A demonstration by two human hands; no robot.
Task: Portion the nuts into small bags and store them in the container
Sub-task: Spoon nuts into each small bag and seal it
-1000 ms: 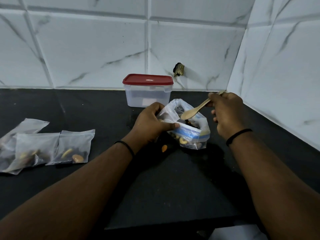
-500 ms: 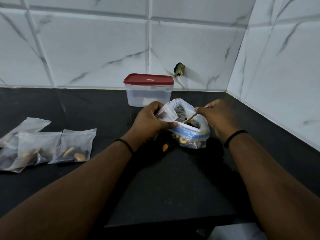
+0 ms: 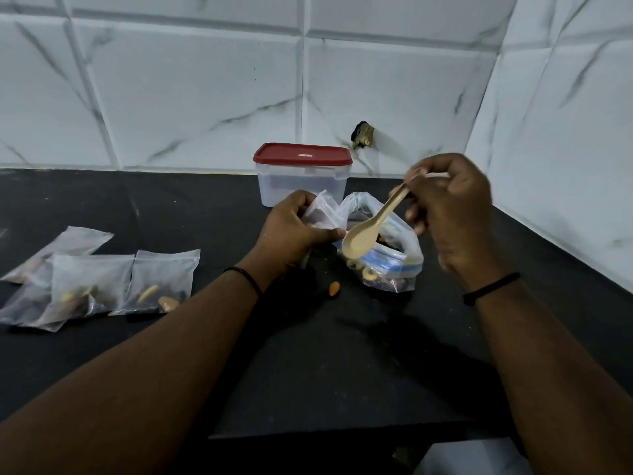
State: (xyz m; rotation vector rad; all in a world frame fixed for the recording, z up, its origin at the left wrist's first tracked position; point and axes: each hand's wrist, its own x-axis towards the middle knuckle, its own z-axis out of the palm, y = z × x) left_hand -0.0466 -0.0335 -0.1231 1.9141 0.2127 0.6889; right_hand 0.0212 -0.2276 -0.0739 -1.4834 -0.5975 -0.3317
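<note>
Right hand (image 3: pixel 452 214) pinches a spoon (image 3: pixel 368 233) (bowl over the nut bag (image 3: pixel 387 265)), while left hand (image 3: pixel 291 231) grips a small bag (image 3: pixel 322 214).

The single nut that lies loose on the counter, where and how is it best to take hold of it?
Pinch the loose nut across its narrow sides, coming from above: it lies flat on the black counter, apart from the big bag, so only its top and edges are free.

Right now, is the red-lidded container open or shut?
Shut. The red lid sits flat and square on the container at the back of the counter, with no gap visible; neither hand touches it.
</note>
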